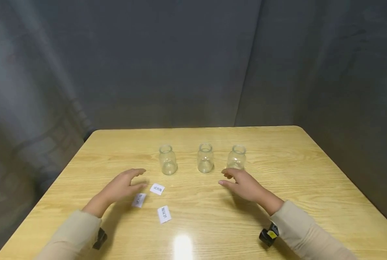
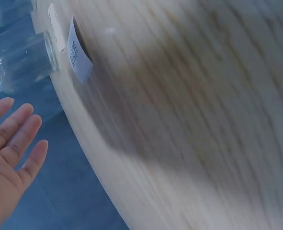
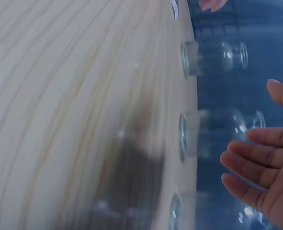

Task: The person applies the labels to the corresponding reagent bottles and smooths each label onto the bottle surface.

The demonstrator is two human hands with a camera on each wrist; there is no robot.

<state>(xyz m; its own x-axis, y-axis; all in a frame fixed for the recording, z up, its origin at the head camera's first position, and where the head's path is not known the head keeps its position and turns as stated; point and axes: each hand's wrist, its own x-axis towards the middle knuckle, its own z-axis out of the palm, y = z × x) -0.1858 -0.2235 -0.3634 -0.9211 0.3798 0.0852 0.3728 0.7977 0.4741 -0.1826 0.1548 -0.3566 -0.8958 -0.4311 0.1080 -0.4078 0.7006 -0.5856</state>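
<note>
My left hand (image 1: 123, 185) hovers over the left of the table, its fingers loosely spread and nothing in them. Close by lie three white paper labels with dark writing: one label (image 1: 139, 200) at the hand, another label (image 1: 157, 189) past the fingertips, a third label (image 1: 164, 214) nearer to me. My right hand (image 1: 243, 184) is in the air with relaxed, empty fingers, overlapping the right glass jar (image 1: 237, 159) in the head view. A middle glass jar (image 1: 205, 159) and a left glass jar (image 1: 168, 160) stand upright in the same row, without lids.
The wooden table (image 1: 310, 180) has a far edge in front of a grey curtain (image 1: 180, 65). A small black device (image 1: 269, 234) sits at the right wrist, and a similar device (image 1: 100, 239) at the left wrist.
</note>
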